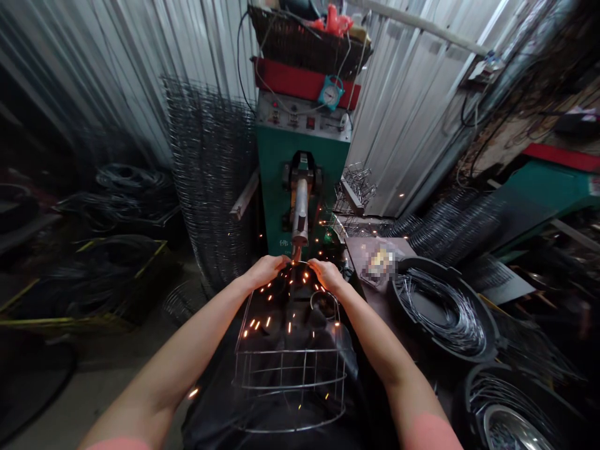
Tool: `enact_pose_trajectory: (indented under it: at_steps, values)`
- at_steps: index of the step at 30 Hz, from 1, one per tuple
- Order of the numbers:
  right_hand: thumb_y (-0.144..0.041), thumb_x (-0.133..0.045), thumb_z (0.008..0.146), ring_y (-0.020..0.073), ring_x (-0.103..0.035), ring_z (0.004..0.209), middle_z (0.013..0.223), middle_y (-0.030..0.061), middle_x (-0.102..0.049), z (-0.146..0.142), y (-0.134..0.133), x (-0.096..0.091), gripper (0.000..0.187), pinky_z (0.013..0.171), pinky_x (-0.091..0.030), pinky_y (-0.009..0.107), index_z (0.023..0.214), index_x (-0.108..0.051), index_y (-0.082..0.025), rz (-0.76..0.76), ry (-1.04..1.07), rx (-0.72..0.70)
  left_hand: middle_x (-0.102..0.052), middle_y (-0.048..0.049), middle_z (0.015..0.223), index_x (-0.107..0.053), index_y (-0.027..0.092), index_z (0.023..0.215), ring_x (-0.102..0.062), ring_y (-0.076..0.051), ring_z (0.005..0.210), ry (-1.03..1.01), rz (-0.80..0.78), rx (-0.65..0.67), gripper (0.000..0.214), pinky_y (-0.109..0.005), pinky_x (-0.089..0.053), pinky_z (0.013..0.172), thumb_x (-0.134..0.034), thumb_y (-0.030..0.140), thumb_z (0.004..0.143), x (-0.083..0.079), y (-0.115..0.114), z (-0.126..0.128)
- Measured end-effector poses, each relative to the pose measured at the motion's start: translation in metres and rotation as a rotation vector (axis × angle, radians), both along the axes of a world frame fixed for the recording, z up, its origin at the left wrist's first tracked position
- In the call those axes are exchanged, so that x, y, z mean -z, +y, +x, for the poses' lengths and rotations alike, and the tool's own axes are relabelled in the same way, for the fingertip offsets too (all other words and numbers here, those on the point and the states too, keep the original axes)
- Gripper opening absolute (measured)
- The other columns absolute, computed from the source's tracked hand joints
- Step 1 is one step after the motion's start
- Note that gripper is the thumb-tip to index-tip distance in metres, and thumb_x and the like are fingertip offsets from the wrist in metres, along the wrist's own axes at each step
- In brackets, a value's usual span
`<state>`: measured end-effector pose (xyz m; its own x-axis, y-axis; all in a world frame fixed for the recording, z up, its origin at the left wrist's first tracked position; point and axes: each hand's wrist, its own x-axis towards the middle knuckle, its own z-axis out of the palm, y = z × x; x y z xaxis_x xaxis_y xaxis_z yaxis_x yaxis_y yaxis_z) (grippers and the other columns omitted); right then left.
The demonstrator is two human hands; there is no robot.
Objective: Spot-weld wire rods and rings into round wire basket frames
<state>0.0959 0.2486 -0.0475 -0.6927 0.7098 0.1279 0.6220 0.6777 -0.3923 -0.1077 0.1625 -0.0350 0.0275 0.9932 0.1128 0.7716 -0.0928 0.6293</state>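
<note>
Sparks point(269, 306) scatter across a cylindrical cage of bright steel wire point(290, 375), which stands on its lower ring against a dark cloth apron point(210, 419) on the person's lap, its top ring pressed up under the grey metal electrode point(300, 219) of a green spot-welding machine point(269, 187). The bare left hand point(265, 272) and right hand point(328, 275) sit on either side of the electrode tip, fingers pressed together and curled over the top wires rather than spread, though how hard they clamp cannot be told from this view. With no gloves and both hands just beside the glowing contact, burns from sparks or hot wire are the plainest risk. A slip of either hand could shift the wire under the electrode and leave a weak or misplaced joint. Sparks landing on the apron could scorch it. The round black rubber tub of bent steel wire point(443, 309) stands near the right forearm, so a wide elbow movement could knock it, and the tall roll of wire mesh point(210, 181) rises close on the left, where it could snag the cage.
</note>
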Motion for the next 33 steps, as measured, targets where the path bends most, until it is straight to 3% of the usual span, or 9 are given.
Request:
enact_pose_trajectory:
  at_steps: [5, 10, 13, 33]
  values:
    - [-0.028, -0.046, 0.088, 0.0143, -0.059, 0.073, 0.083, 0.0014, -0.068, 0.002, 0.005, -0.002, 0.023, 0.063, -0.038, 0.019, 0.104, -0.061, -0.026, -0.031, 0.05, -0.018, -0.067, -0.0041, 0.09, -0.063, 0.017, 0.1, -0.059, -0.017, 0.084, -0.066, -0.075, -0.011, 0.034, -0.024, -0.041, 0.073, -0.041, 0.031, 0.08, -0.008, 0.004, -0.001]
    - [-0.026, -0.047, 0.086, 0.0133, -0.056, 0.068, 0.078, 0.002, -0.066, 0.001, 0.01, -0.007, 0.02, 0.06, -0.035, 0.019, 0.096, -0.064, -0.021, -0.067, 0.02, -0.054, -0.056, 0.0005, 0.057, -0.064, 0.016, 0.099, -0.049, -0.014, 0.05, -0.087, -0.224, -0.05, 0.036, -0.023, -0.035, 0.047, -0.044, 0.037, 0.077, -0.012, 0.009, -0.002]
    - [-0.026, -0.048, 0.086, 0.0124, -0.055, 0.066, 0.075, 0.0011, -0.065, 0.0, 0.01, -0.006, 0.018, 0.058, -0.034, 0.018, 0.094, -0.063, -0.021, -0.087, 0.016, -0.04, -0.046, 0.0034, 0.047, -0.063, 0.015, 0.1, -0.042, -0.012, 0.042, -0.09, -0.282, -0.064, 0.038, -0.023, -0.029, 0.041, -0.044, 0.038, 0.078, -0.013, 0.01, -0.002]
    - [-0.028, -0.047, 0.084, 0.0099, -0.043, 0.058, 0.059, -0.0027, -0.049, 0.0, 0.009, -0.011, 0.021, 0.053, -0.027, 0.019, 0.069, -0.056, -0.016, -0.191, 0.072, -0.003, -0.04, 0.0047, 0.047, -0.064, 0.015, 0.093, -0.034, -0.009, 0.038, -0.194, -0.392, -0.059, 0.041, -0.022, -0.024, 0.037, -0.046, 0.047, 0.075, -0.016, 0.012, -0.005]
